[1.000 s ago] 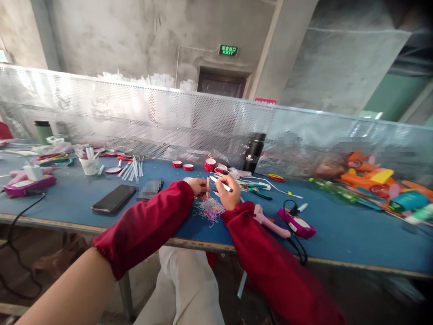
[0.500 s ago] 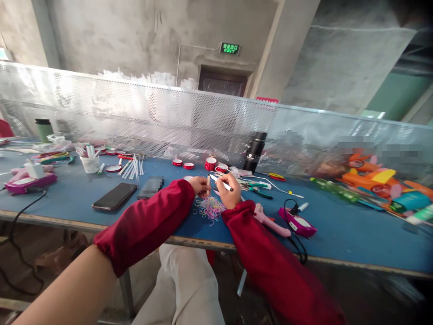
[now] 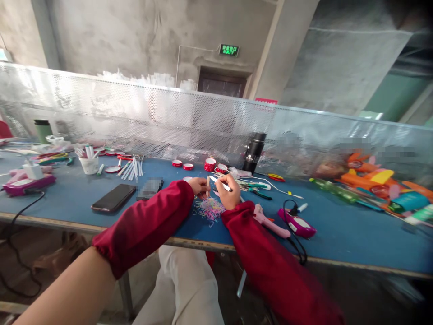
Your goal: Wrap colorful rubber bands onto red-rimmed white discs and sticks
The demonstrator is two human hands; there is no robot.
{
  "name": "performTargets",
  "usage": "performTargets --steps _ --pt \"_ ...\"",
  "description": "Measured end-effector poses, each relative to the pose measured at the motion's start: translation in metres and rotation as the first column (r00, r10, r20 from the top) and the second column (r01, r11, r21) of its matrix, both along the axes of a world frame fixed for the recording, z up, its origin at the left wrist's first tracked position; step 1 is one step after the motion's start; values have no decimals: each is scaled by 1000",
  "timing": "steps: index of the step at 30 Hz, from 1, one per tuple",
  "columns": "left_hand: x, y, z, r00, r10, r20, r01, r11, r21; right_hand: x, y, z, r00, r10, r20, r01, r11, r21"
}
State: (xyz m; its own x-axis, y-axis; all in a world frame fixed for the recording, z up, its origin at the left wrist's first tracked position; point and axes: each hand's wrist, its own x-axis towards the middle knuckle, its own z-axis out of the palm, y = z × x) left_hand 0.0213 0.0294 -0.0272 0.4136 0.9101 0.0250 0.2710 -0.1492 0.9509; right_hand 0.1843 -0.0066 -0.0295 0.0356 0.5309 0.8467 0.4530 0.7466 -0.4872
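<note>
Fingers of our left hand (image 3: 199, 185) pinch a small stick (image 3: 207, 184); right hand (image 3: 226, 191) grips a pen (image 3: 220, 183) above the rubber bands (image 3: 210, 209). Mid-marking; next needs a steady tip.

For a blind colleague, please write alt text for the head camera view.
Two hands in red sleeves work over a blue table: the right hand holds a white pen, the left hand pinches a small stick, above a pile of pastel elastic bands. A black phone lies left, a pink glue gun right.
</note>
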Motion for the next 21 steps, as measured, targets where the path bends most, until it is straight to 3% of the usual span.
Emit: performTargets --steps 13,21 --pt "-1 5 -4 999 -4 -34 6 998 55 1 0 1 1000 15 14 -15 1000 -7" --pt "-1 5 -3 1000 14 -16 -13 1000 14 0 0 0 1000 -13 -3 13 1000 2"
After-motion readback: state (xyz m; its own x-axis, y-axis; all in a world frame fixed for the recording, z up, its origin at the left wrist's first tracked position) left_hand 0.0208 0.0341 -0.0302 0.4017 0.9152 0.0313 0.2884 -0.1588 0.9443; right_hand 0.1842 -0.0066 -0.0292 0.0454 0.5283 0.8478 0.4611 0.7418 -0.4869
